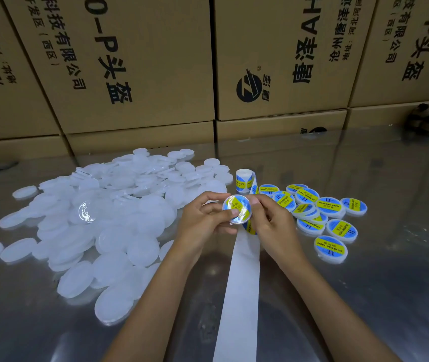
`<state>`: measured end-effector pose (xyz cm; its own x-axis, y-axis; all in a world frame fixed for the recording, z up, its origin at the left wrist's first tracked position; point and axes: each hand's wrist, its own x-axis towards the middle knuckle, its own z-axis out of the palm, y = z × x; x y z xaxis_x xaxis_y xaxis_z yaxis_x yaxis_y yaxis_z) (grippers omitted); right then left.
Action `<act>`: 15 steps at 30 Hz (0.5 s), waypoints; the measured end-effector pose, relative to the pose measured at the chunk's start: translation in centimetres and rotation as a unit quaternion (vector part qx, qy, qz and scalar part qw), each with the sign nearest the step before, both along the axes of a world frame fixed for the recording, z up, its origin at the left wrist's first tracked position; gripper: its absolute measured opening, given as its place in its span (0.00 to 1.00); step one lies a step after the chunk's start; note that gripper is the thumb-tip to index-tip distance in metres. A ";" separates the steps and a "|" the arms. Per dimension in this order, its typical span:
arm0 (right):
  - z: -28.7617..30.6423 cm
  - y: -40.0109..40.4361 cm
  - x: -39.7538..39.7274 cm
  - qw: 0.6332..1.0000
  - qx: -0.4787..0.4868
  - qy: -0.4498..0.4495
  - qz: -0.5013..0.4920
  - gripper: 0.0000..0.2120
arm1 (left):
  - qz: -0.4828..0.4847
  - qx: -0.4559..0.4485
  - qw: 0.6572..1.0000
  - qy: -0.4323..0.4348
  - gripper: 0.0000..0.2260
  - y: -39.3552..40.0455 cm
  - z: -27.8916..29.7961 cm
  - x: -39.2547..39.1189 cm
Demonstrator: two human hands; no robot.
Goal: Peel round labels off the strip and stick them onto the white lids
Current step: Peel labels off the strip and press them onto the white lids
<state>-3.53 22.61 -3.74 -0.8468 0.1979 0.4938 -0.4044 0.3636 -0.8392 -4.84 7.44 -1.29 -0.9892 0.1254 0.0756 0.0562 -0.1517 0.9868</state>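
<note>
Both hands (205, 218) (268, 218) pinching round glossy labelled lid (237, 209), smooth white strip (242, 283)

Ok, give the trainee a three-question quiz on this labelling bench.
1. True or false: the finished, labelled lids lie to the right of the hands.
2. What do both hands hold? A) the label roll B) a lid with a label on it C) a carton
3. Fill in: the bare backing strip runs toward the person between the two ____.

Key: 1 true. 2 B: left hand and right hand hold the lid. 3 forearms.
</note>
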 end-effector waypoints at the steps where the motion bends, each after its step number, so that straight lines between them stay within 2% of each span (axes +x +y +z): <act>1: 0.0 -0.1 0.0 1.000 -0.007 -0.003 0.013 0.06 | 0.009 0.010 1.000 0.002 0.13 0.1 0.0 0.0; 2: 0.0 -0.2 0.1 1.000 -0.010 -0.005 0.025 0.05 | 0.014 0.023 1.000 0.003 0.12 0.2 0.0 0.1; 4: -0.1 -0.5 0.1 0.999 -0.010 -0.007 0.051 0.11 | 0.028 0.047 0.998 0.000 0.10 0.2 0.0 0.1; 7: -0.2 -0.4 0.0 0.997 -0.017 -0.017 0.067 0.14 | 0.043 0.046 0.998 -0.002 0.09 0.3 -0.1 0.1; 15: -0.4 -0.5 0.0 0.999 -0.005 0.016 0.032 0.05 | 0.049 0.034 0.998 -0.004 0.10 0.5 -0.4 0.0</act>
<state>-3.51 22.11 -4.11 -0.8415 0.1485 0.5195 -0.4536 0.3282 -0.8286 -4.87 7.90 -1.69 -0.9971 0.0229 0.0730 0.0665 -0.2132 0.9748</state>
